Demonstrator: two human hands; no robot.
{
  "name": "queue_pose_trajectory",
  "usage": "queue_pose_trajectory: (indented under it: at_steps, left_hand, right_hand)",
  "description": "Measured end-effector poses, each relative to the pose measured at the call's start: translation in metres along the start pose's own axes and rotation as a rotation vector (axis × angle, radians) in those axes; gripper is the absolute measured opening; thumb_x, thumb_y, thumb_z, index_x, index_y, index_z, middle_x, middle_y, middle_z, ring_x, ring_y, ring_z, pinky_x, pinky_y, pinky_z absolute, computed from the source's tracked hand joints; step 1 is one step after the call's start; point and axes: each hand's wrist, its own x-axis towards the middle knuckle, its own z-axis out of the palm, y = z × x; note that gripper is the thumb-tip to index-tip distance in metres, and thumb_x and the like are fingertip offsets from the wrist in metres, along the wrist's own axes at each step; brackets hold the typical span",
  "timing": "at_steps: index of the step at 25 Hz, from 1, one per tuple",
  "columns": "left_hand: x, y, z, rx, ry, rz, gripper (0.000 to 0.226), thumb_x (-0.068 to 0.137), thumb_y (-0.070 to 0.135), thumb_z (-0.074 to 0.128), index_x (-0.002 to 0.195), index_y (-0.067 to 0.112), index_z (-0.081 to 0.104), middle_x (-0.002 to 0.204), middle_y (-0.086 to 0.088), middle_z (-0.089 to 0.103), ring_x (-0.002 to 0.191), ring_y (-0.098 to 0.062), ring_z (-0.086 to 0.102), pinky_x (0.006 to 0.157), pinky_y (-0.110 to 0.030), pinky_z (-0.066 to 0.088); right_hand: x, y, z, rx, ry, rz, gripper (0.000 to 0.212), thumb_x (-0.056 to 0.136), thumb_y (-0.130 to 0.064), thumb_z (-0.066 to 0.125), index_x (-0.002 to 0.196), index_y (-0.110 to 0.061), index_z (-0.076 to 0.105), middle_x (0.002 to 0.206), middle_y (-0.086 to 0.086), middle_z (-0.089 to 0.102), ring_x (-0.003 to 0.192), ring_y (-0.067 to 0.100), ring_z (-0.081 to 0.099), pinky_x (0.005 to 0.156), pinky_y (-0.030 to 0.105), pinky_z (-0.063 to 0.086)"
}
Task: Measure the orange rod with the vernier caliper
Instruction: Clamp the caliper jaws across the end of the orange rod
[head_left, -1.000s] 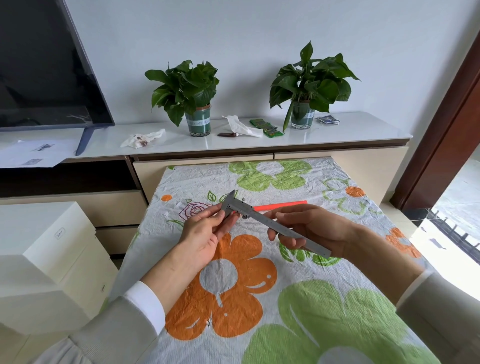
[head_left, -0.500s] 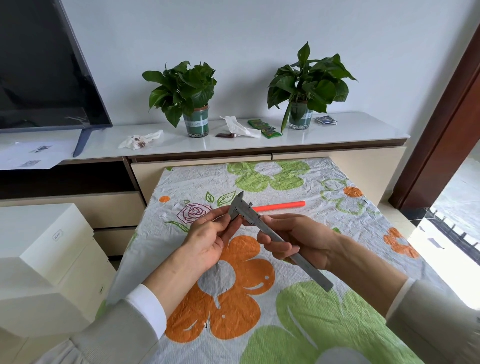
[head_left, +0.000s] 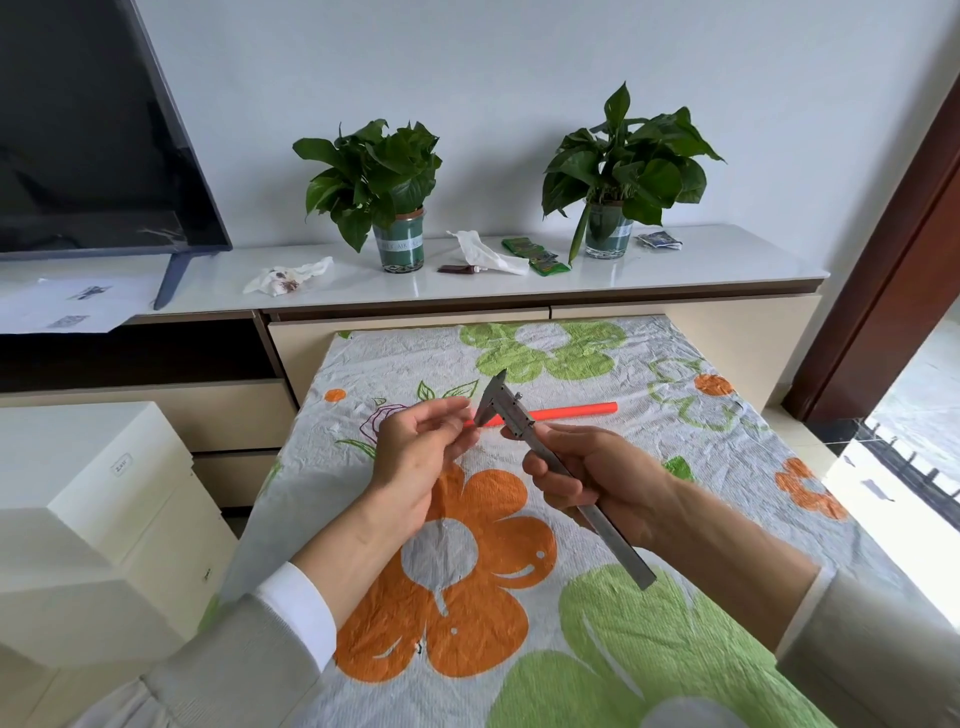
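The right hand is wrapped around the beam of the vernier caliper, which is tilted with its jaws up and far. The left hand is just left of the jaws, fingers loosely curled, gripping nothing. Beyond, the orange rod lies on the floral tablecloth.

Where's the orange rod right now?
The orange rod lies on the floral tablecloth, just beyond both hands and behind the caliper, unheld.
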Motion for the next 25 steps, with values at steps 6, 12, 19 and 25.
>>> queue_pose_trajectory:
  at_steps: [6,12,19,25]
  left_hand:
    - [0.004,-0.005,-0.008,1.121,-0.104,0.608,0.045,0.099,0.011,0.061,0.143,0.016,0.058,0.149,0.002,0.056,0.141,-0.016,0.044,0.114,-0.021,0.028]
    - [0.020,-0.023,-0.008,1.458,-0.403,0.490,0.069,0.105,0.043,0.040,0.163,0.017,0.013,0.172,0.001,0.000,0.157,-0.023,-0.011,0.126,-0.051,0.005]
    - [0.025,-0.028,-0.012,1.528,-0.459,0.462,0.071,0.104,0.052,0.032,0.163,0.017,0.012,0.172,-0.001,0.004,0.158,-0.022,-0.002,0.127,-0.051,0.004]
    - [0.021,-0.023,-0.010,1.521,-0.462,0.476,0.070,0.104,0.054,0.032,0.162,0.017,0.018,0.171,-0.003,0.011,0.158,-0.023,0.006,0.127,-0.045,0.008]
  right_hand:
    - [0.000,-0.001,-0.002,-0.043,0.182,-0.088,0.040,0.105,-0.012,0.049,0.136,0.012,0.051,0.070,0.013,0.054,0.040,0.012,0.042,0.033,0.018,0.027]
    - [0.000,-0.007,-0.007,-0.003,0.275,-0.101,0.031,0.105,-0.011,0.049,0.129,0.008,0.057,0.068,0.013,0.052,0.038,0.011,0.043,0.032,0.017,0.028]
    - [-0.001,-0.013,-0.008,0.004,0.307,-0.110,0.024,0.106,-0.008,0.048,0.121,0.007,0.057,0.068,0.014,0.050,0.037,0.011,0.044,0.032,0.017,0.030]
    - [-0.002,-0.013,-0.007,-0.010,0.315,-0.121,0.021,0.105,-0.008,0.048,0.119,0.007,0.056,0.069,0.013,0.049,0.038,0.011,0.043,0.031,0.017,0.030]
